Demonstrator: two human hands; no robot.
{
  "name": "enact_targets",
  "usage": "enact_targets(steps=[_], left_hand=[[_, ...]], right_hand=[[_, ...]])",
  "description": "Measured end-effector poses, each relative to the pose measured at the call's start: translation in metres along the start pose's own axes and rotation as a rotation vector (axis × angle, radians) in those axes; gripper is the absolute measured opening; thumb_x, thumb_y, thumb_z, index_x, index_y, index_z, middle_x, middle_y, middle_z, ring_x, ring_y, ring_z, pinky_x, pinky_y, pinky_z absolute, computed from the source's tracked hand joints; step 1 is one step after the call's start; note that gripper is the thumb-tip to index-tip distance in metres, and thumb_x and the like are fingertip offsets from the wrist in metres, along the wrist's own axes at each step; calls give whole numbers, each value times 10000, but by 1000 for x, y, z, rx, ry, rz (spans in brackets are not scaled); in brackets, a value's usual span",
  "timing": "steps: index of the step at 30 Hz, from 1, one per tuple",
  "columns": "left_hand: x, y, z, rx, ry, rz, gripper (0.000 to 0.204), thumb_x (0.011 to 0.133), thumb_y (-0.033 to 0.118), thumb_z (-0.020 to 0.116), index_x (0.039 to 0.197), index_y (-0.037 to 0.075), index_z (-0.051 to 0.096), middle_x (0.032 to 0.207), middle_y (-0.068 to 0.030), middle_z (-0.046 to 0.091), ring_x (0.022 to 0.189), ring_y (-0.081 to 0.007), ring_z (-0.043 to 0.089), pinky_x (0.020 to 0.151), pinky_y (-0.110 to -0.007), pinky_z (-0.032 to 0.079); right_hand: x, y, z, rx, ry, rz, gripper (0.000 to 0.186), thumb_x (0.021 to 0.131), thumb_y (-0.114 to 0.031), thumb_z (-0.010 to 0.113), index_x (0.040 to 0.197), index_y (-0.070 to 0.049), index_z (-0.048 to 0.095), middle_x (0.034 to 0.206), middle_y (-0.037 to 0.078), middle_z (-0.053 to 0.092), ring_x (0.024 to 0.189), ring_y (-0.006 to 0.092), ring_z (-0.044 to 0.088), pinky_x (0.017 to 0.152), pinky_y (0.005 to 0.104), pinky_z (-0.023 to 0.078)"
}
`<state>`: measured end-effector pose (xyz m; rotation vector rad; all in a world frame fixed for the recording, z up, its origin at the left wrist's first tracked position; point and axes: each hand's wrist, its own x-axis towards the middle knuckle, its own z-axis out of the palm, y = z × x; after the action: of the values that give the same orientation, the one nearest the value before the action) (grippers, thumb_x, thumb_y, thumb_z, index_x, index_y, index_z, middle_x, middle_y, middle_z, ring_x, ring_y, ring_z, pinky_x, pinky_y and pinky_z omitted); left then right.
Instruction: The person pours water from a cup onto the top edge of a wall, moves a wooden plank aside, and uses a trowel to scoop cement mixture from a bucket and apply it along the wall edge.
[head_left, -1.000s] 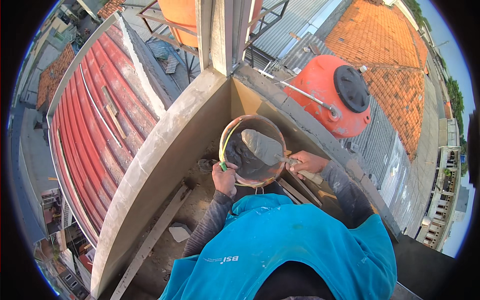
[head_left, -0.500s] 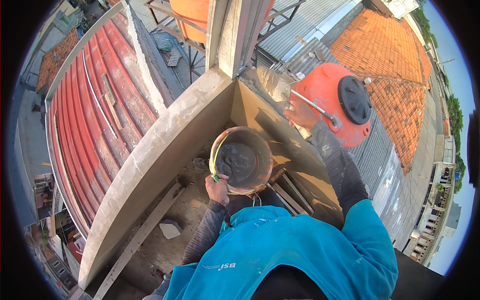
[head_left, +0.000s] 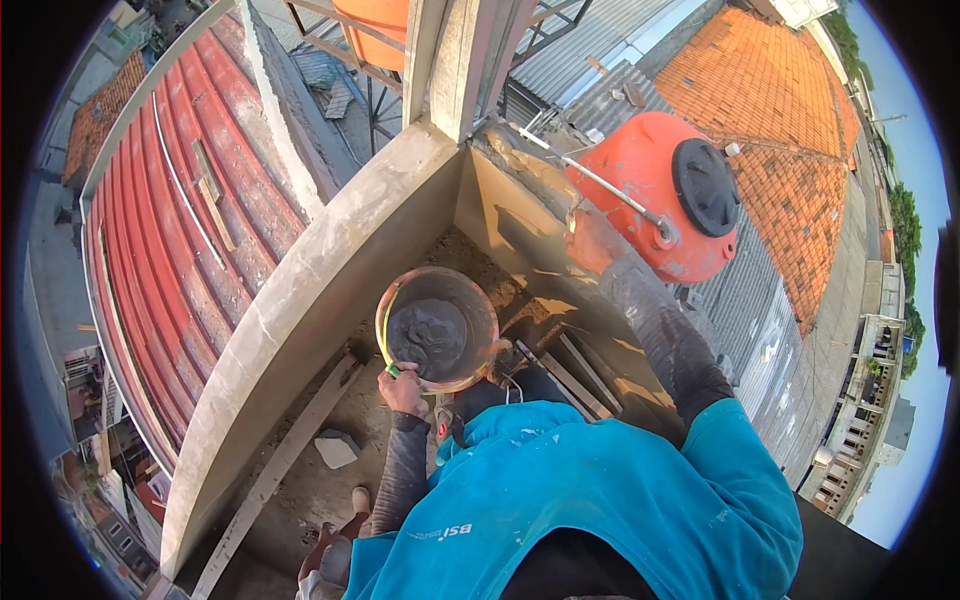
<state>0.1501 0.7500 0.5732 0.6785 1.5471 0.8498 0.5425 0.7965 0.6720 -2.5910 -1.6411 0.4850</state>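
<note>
My left hand (head_left: 405, 390) is closed on the green grip of a bucket (head_left: 480, 310); grey wet mortar (head_left: 425, 335) lies inside it. My right hand (head_left: 595, 245) is raised to the top of the right wall (head_left: 510, 230), fingers closed on what appears to be the trowel's handle. The trowel's blade (head_left: 540, 165) is smeared by motion along that wall's top, beside a white pipe (head_left: 620, 195).
Concrete walls (head_left: 350, 230) meet at a post (head_left: 455, 70). Planks (head_left: 290, 450) and a rubble chunk (head_left: 335, 448) lie below. A foot (head_left: 360, 500) shows lower left. Beyond are an orange-red tank (head_left: 630, 155), red metal roof (head_left: 170, 280) and tiled roofs (head_left: 750, 90).
My right hand has lifted the trowel out of the bucket and moved it up onto the right wall's top. The bucket in my left hand has moved left and down in view.
</note>
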Motion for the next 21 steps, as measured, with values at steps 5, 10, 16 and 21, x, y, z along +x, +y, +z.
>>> enact_targets(steps=[5,10,16,21], left_hand=[[2,-2,-4,-20,26,3,179,657,-60,454,740,-34,611,588,-60,540,496,-131,495,472,-245,391],[0,1,-3,-17,32,-41,160,623,-85,442,705,-40,572,613,-68,546,493,-123,474,477,-250,387],[-6,2,4,-19,-7,-11,139,669,-89,449,739,-42,560,599,-60,526,458,-103,455,432,-233,362],[-11,-4,10,-57,18,-70,139,671,-89,452,725,-36,568,580,-47,514,459,-100,455,430,-236,355]], right_hand=[[-17,20,-6,-20,-57,7,350,776,-209,600,1032,18,525,942,210,582,897,399,584,764,470,478],[24,12,-37,596,-326,135,269,852,-243,557,971,-2,535,743,106,563,650,220,575,603,371,488],[85,12,-50,825,-523,252,296,913,-323,495,883,-29,491,665,41,497,507,130,494,395,298,409],[103,2,-42,791,-602,265,344,909,-393,464,944,-54,511,682,50,492,499,125,470,414,291,401]])
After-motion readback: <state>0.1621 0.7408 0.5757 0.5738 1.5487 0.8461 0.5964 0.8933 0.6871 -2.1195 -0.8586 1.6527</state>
